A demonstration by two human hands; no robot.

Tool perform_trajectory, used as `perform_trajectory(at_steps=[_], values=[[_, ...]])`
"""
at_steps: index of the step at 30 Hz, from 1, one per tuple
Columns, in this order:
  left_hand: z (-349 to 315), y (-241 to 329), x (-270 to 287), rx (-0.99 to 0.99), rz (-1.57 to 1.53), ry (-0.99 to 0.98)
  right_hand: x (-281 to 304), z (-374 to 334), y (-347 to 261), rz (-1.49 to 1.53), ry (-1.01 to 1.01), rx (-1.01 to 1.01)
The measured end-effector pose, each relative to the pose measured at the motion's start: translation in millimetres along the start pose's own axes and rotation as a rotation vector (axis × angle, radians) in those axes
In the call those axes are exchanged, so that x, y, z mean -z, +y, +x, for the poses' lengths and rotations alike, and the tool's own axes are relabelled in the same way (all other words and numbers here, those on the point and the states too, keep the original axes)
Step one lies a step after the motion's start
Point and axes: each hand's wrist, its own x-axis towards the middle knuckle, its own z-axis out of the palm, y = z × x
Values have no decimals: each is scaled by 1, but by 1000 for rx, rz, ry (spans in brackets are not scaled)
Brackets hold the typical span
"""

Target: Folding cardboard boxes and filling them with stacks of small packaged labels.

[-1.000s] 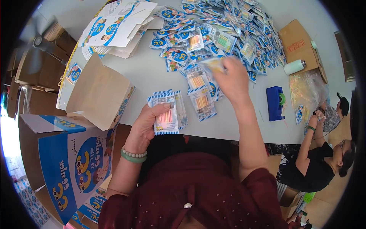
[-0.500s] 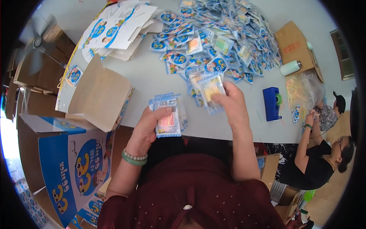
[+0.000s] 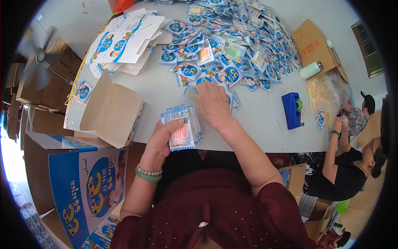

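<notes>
The left hand [image 3: 161, 135] holds a small bunch of little packets [image 3: 180, 133], with its thumb on top. Two bracelets [image 3: 148, 174], one beaded and one smooth and green, are on that wrist. The right hand [image 3: 214, 103] is just beside the bunch, reaching down at more packets on the white table [image 3: 257, 133]. Its fingertips are hidden, so its grip is hard to see. A big pile of packets [image 3: 236, 45] lies farther back. Flat white and blue boxes [image 3: 124, 43] are stacked to the left. A blue tape holder [image 3: 292, 112] and a pale green bottle [image 3: 311, 70] are to the right. Near them, another person [image 3: 340, 174] wears black.
</notes>
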Motion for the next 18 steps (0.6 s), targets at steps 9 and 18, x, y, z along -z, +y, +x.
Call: perform_trajectory(at_steps=[9, 18], values=[[-1, 0, 0, 11, -48, -32, 76, -36, 65, 1343, 45, -633], [0, 0, -2, 18, -36, -17, 25, -29, 39, -211, -29, 105]])
